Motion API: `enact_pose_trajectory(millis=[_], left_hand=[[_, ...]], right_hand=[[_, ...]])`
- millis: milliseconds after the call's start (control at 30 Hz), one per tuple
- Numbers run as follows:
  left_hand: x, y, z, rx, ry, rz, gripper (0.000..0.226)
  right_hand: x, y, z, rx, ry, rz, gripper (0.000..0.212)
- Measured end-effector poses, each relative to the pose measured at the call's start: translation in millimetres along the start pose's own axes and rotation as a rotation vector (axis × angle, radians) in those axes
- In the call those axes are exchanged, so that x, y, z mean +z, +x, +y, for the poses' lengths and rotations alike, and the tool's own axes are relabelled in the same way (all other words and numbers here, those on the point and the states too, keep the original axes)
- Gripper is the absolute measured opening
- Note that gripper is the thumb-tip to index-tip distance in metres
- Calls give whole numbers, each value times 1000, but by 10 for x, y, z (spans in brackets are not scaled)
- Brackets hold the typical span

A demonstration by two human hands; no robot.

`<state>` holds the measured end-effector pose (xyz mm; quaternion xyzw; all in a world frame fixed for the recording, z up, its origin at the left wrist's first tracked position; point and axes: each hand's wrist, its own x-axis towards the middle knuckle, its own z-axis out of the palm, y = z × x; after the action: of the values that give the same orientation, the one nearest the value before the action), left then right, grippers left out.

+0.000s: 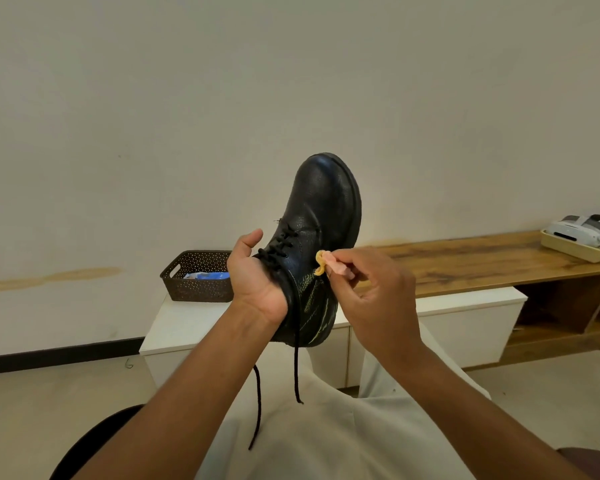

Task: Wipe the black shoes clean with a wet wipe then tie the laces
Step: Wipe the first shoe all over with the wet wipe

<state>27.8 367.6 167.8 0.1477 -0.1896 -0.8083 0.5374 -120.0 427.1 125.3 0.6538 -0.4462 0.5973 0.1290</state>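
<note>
Black shoe (321,216) is being held aloft by the left hand (257,271) gripping its collar; right hand (371,289) is pinching a crumpled wipe (321,261) against its side; dangling laces (296,358) are risking snagging.

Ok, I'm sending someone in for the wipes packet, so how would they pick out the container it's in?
Go to the low white cabinet against the wall. On its left end stands a dark brown perforated plastic basket with handle slots, unlike the cream tray on the wooden bench.
</note>
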Motion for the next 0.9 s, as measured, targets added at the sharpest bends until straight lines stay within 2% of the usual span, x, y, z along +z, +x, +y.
enact_pose_trajectory(millis=[200, 333, 467, 533, 733, 833, 900], left_hand=[[31, -15, 7, -17, -1, -23, 52], [45, -9, 6, -50, 37, -39, 50], [75, -37, -49, -88, 113, -12, 29], [78, -43, -66, -83, 124, 15, 26], [70, -19, -61, -35, 111, 118, 35], [65, -2, -40, -1, 102, 146, 47], [66, 6, -28, 17, 111, 161, 38]], right_hand=[[9, -51, -91, -88, -38, -78, 18], [23, 16, -166, -57, 7, -78, 18], [110, 114, -265, -42, -2, -138, 14], [155, 103, -276, -47, -46, -175, 14], [83, -126, -228, -90, -101, -217, 16], [59, -253, -197, -103, -121, -220, 16], [61, -264, -185, -129, -132, -217, 16]])
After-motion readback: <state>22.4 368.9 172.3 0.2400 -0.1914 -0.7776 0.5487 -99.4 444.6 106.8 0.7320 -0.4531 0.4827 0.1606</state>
